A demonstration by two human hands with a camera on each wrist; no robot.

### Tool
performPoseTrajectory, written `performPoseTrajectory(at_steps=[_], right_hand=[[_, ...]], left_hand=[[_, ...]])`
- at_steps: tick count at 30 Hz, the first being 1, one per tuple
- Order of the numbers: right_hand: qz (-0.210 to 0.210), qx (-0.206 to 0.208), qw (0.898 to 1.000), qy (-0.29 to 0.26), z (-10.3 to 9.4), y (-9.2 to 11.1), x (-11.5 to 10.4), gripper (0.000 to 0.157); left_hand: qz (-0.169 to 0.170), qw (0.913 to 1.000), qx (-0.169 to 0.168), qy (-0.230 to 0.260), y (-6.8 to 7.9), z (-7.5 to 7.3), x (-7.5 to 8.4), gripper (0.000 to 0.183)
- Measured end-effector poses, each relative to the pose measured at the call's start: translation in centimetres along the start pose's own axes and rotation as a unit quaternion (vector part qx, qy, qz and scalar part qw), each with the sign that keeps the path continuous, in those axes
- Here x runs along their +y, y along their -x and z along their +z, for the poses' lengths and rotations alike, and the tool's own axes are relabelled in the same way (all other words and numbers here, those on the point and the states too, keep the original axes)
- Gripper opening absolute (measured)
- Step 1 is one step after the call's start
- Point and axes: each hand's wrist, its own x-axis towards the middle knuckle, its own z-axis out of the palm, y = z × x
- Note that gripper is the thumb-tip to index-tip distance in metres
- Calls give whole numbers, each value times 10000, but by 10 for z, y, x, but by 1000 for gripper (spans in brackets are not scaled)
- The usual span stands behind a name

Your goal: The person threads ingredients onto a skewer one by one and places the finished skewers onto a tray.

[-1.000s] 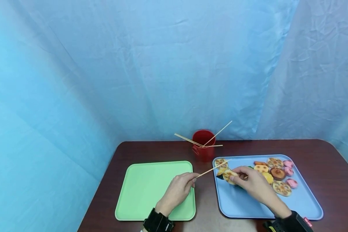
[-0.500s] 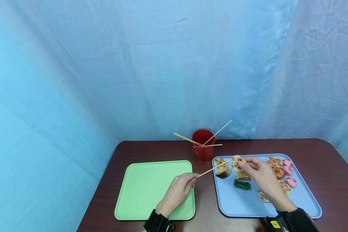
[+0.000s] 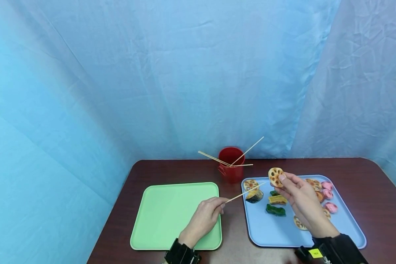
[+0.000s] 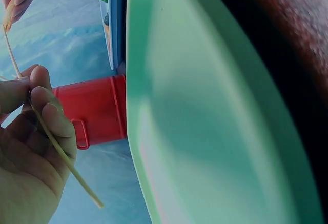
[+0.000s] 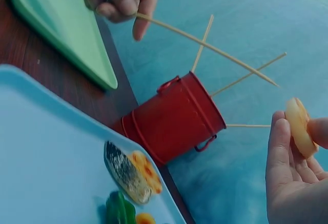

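Observation:
My left hand [image 3: 204,218] pinches a thin wooden skewer [image 3: 245,193] between thumb and fingers, its pointed end slanting up to the right. In the left wrist view the skewer's blunt end [image 4: 84,185] runs down past the palm. A round lotus root slice [image 3: 275,177] with holes is held between the thumb and fingers of my right hand [image 3: 300,201], above the blue tray's far edge. In the right wrist view the slice [image 5: 300,127] shows edge-on, and the skewer's tip [image 5: 274,83] is a short way from it, apart.
A blue tray [image 3: 270,238] bears lotus slices, a pumpkin piece [image 3: 254,196], green pepper pieces [image 3: 275,210] and pink pieces [image 3: 330,208]. Left of it lies a green tray [image 3: 168,216]. A red bucket [image 3: 231,174] with several skewers stands behind, near the blue curtain [image 3: 184,91].
My right hand took up a lotus slice from among the food pieces on the blue tray and lifted it, turning its holed face forward. My left hand and skewer have barely moved.

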Motion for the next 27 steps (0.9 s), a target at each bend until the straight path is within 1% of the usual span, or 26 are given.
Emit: performPoseTrajectory(at_steps=[5, 9, 17, 23, 27], right_hand=[[114, -70, 9997, -225, 3, 0, 0, 44], [86, -114, 9996, -240, 6, 1, 1, 43], [-54, -148, 9998, -90, 9, 1, 4, 44], [-108, -100, 9997, 193, 11, 1, 7, 45], [-126, -4, 9990, 427, 13, 2, 7, 50]], left_hand=[[-65, 9999, -99, 17, -1, -1, 3, 24], [-91, 9998, -136, 79, -2, -2, 4, 24], [-121, 9998, -113, 115, -2, 0, 5, 24], [-441, 9976, -182, 494, -2, 1, 6, 21], [-608, 9953, -22, 756, -2, 2, 6, 16]])
